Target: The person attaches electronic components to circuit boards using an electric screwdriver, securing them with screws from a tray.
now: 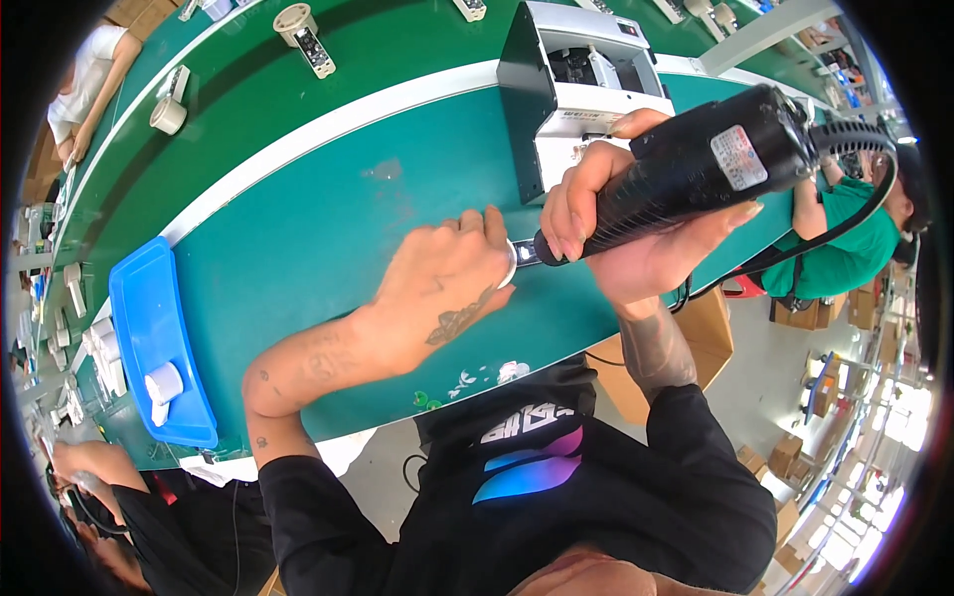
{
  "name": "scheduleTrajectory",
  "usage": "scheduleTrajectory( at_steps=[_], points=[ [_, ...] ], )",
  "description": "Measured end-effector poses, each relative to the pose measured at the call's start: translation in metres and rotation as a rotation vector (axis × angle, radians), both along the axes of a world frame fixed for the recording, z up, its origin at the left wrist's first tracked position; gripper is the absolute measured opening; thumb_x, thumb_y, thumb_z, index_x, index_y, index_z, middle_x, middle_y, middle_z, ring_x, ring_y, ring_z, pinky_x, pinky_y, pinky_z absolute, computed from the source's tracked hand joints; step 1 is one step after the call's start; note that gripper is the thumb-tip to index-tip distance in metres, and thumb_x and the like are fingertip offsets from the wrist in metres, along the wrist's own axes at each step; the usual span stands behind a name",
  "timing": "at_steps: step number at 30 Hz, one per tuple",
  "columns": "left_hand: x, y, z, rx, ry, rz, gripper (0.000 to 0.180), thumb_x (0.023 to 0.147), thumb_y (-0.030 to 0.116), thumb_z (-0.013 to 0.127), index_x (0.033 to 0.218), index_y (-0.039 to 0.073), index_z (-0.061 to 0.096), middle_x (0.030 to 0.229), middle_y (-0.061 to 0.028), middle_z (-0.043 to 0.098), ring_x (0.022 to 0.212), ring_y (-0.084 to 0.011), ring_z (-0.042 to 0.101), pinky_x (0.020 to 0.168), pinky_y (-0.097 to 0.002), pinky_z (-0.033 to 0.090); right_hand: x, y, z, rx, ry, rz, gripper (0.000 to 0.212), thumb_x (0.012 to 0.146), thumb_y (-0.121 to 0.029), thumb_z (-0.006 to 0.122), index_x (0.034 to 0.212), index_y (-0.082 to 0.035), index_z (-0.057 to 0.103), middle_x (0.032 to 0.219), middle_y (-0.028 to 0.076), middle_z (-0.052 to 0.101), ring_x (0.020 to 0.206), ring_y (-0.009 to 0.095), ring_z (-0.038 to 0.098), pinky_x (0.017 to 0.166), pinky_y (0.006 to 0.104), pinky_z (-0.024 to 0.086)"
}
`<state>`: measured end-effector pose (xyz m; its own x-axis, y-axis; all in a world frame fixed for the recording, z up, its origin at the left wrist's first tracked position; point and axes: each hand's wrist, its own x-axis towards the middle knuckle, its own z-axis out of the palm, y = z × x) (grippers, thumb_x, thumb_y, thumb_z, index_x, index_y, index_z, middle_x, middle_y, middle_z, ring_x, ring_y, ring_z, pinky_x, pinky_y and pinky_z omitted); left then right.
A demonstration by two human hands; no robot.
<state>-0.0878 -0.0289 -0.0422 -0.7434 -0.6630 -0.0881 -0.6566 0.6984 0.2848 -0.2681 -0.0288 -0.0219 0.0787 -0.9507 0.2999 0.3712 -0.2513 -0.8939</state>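
My right hand (pixel 636 253) is wrapped around a black corded electric screwdriver (pixel 686 169), held at a slant over the green bench. Its nose points down and left at a white plastic part (pixel 512 262). My left hand (pixel 437 273) grips that part, its fingers curled over it and covering most of it. A short dark, shiny section shows between the part and the screwdriver's nose; whether the bit touches cannot be made out.
A white and black box-shaped machine (pixel 586 109) stands just beyond my right hand. At left, a blue tray (pixel 189 368) holds a white cup-shaped part (pixel 163 382). Past the white rail, similar parts lie on a green belt (pixel 397 50). The screwdriver's cable (pixel 874 199) loops at right. Co-workers sit nearby.
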Motion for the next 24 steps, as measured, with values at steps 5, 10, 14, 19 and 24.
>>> scheduleTrajectory(
  at_steps=[5, 10, 14, 19, 24],
  points=[
    [0.002, 0.0, -0.003, -0.094, 0.098, -0.036, 0.043, 0.079, 0.026, 0.078, 0.096, -0.009, 0.059, 0.08, -0.0137, 0.063, 0.072, -0.0232, 0.068, 0.059, -0.0313, 0.054, 0.002, 0.006, -0.01, -0.133, -0.108, 0.097, 0.1, 0.074, -0.096, 0.027, 0.118, -0.008, 0.042, 0.057, 0.012, 0.049, 0.04, 0.023, 0.043, 0.041, 0.0365, 0.039],
    [0.001, -0.002, -0.003, -0.046, 0.085, -0.04, 0.047, 0.078, 0.027, 0.078, 0.099, -0.011, 0.059, 0.082, -0.0141, 0.063, 0.073, -0.0241, 0.068, 0.06, -0.0313, 0.055, 0.006, 0.014, -0.008, -0.096, -0.063, 0.018, 0.092, 0.076, -0.092, 0.036, 0.113, -0.008, 0.044, 0.057, 0.013, 0.049, 0.041, 0.024, 0.045, 0.04, 0.0368, 0.039],
    [0.0, 0.002, -0.009, -0.064, 0.071, -0.012, 0.05, 0.077, 0.029, 0.079, 0.105, -0.008, 0.059, 0.084, -0.0154, 0.063, 0.074, -0.0248, 0.068, 0.06, -0.0316, 0.055, 0.001, 0.011, -0.005, -0.159, -0.004, 0.222, 0.085, 0.078, -0.087, 0.046, 0.108, -0.007, 0.047, 0.059, 0.016, 0.049, 0.046, 0.027, 0.047, 0.044, 0.0388, 0.041],
    [0.014, -0.003, -0.003, -0.042, 0.025, -0.007, 0.05, 0.078, 0.028, 0.078, 0.117, 0.003, 0.059, 0.09, -0.0144, 0.062, 0.077, -0.0267, 0.067, 0.068, -0.0347, 0.055, -0.012, 0.009, 0.0, -0.283, 0.029, 0.333, 0.069, 0.088, -0.073, 0.05, 0.11, -0.008, 0.046, 0.064, 0.015, 0.052, 0.047, 0.028, 0.049, 0.043, 0.0407, 0.041],
    [0.072, -0.034, 0.063, 0.413, 0.25, 0.086, 0.034, 0.079, 0.025, 0.078, 0.106, 0.008, 0.067, 0.089, -0.009, 0.066, 0.085, -0.0253, 0.065, 0.082, -0.0356, 0.048, -0.054, 0.016, 0.016, -0.251, -0.528, 0.216, 0.061, 0.097, -0.07, 0.034, 0.112, -0.011, 0.045, 0.059, 0.008, 0.049, 0.038, 0.018, 0.048, 0.032, 0.0317, 0.041]
  ],
)
